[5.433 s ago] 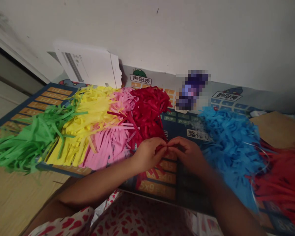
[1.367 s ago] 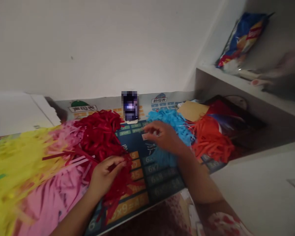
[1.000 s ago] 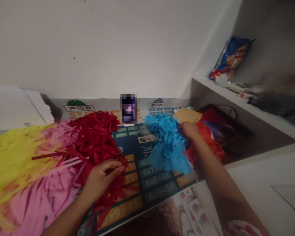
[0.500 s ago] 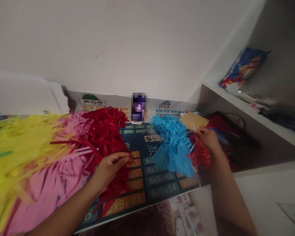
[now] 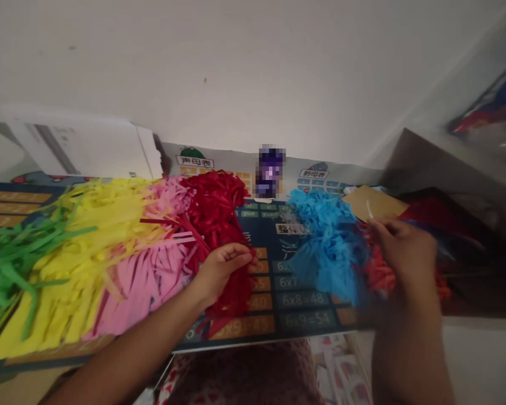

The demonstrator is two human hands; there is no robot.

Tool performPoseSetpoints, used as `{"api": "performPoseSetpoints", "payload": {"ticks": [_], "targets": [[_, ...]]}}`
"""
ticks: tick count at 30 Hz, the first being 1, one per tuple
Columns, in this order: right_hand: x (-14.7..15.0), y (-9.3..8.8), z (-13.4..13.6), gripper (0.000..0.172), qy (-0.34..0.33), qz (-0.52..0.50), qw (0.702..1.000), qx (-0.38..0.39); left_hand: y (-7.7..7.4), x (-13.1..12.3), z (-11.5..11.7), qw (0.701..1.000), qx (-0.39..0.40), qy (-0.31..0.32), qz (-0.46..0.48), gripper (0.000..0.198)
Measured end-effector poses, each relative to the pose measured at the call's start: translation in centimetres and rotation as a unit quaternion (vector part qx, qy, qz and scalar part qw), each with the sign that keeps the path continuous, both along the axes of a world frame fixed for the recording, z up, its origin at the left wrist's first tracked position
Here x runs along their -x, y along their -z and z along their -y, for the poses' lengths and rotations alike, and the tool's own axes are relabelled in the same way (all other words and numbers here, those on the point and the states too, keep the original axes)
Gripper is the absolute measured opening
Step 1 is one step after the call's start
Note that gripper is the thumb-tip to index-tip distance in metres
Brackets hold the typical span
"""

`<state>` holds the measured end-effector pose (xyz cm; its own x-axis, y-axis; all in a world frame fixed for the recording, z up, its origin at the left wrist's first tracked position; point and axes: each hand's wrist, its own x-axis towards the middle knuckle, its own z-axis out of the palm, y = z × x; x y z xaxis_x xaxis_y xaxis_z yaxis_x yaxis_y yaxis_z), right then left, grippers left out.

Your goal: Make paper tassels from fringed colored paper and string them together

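Note:
Bundles of shredded paper strips lie side by side on a printed times-table mat (image 5: 306,318): green (image 5: 4,275), yellow (image 5: 80,247), pink (image 5: 139,287), dark red (image 5: 215,208), blue (image 5: 326,247) and orange-red (image 5: 379,270). My left hand (image 5: 223,273) is curled into the lower dark red strips and holds them. Motion-blurred, my right hand (image 5: 402,253) sits beside the blue bundle, above the orange-red strips. Its fingertips pinch a thin pale strand (image 5: 368,210). The strand's lower end is hidden.
A brown kraft card (image 5: 373,202) lies behind the blue strips. A white paper packet (image 5: 80,149) leans on the wall, and a pixelated upright object (image 5: 271,171) stands behind the mat. A shelf (image 5: 438,157) with a snack bag (image 5: 493,104) juts out at the right.
The view has swung, bringing the green strips and white packet back in. My right hand has moved rightward, away from the blue strips' middle, and now pinches the strand. My left hand stays in the dark red strips.

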<state>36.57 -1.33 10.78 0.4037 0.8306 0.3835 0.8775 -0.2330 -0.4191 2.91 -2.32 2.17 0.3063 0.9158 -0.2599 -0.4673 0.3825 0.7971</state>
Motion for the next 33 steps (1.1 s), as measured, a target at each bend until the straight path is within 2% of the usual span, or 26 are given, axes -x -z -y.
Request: {"api": "performPoseSetpoints", "payload": {"ticks": [1, 3, 6, 9, 14, 21, 24, 26, 28, 30, 31, 33], "targets": [[2.0, 0.1, 1.2, 0.032, -0.025, -0.074, 0.997, -0.020, -0.1, 0.0, 0.1, 1.000, 0.007, 0.003, 0.011, 0.030], [6.6, 1.1, 3.3, 0.032, -0.137, -0.191, 0.972, 0.016, -0.3, -0.1, 0.2, 1.000, 0.019, 0.003, 0.021, 0.031], [12.9, 3.2, 5.1, 0.028, -0.275, -0.247, 0.925, 0.084, -0.5, -0.1, 0.1, 0.999, 0.035, -0.018, 0.014, 0.035], [16.2, 4.6, 5.2, 0.029, -0.316, -0.265, 0.907, 0.085, -0.5, 0.0, 0.0, 0.999, 0.037, -0.033, 0.014, 0.035], [16.6, 5.3, 4.6, 0.027, -0.339, -0.264, 0.899, 0.083, -0.5, 0.1, 0.0, 0.998, 0.050, -0.027, 0.032, 0.031], [16.7, 6.4, 4.8, 0.026, -0.362, -0.245, 0.894, 0.093, -1.3, -0.2, 0.0, 0.997, 0.054, -0.037, 0.036, 0.035], [16.6, 6.4, 4.5, 0.027, -0.350, -0.265, 0.892, 0.109, -1.1, -0.1, 0.1, 1.000, 0.016, -0.001, 0.001, 0.035], [16.6, 6.5, 4.1, 0.024, -0.351, -0.307, 0.875, 0.133, -0.7, 0.1, 0.2, 0.997, -0.050, 0.020, -0.061, 0.033], [16.7, 6.9, 3.7, 0.027, -0.363, -0.381, 0.834, 0.165, -0.3, 0.2, 0.5, 0.979, -0.136, 0.009, -0.150, 0.028], [17.1, 7.5, 3.4, 0.035, -0.373, -0.444, 0.795, 0.177, 0.2, 0.4, 0.8, 0.943, -0.222, -0.020, -0.246, 0.025], [17.3, 7.7, 3.3, 0.033, -0.377, -0.448, 0.791, 0.176, 0.4, 0.4, 1.0, 0.919, -0.263, -0.032, -0.292, 0.024], [17.6, 7.8, 3.1, 0.025, -0.382, -0.389, 0.824, 0.157, 0.9, 0.3, 1.3, 0.866, -0.337, -0.041, -0.368, 0.023]]}}
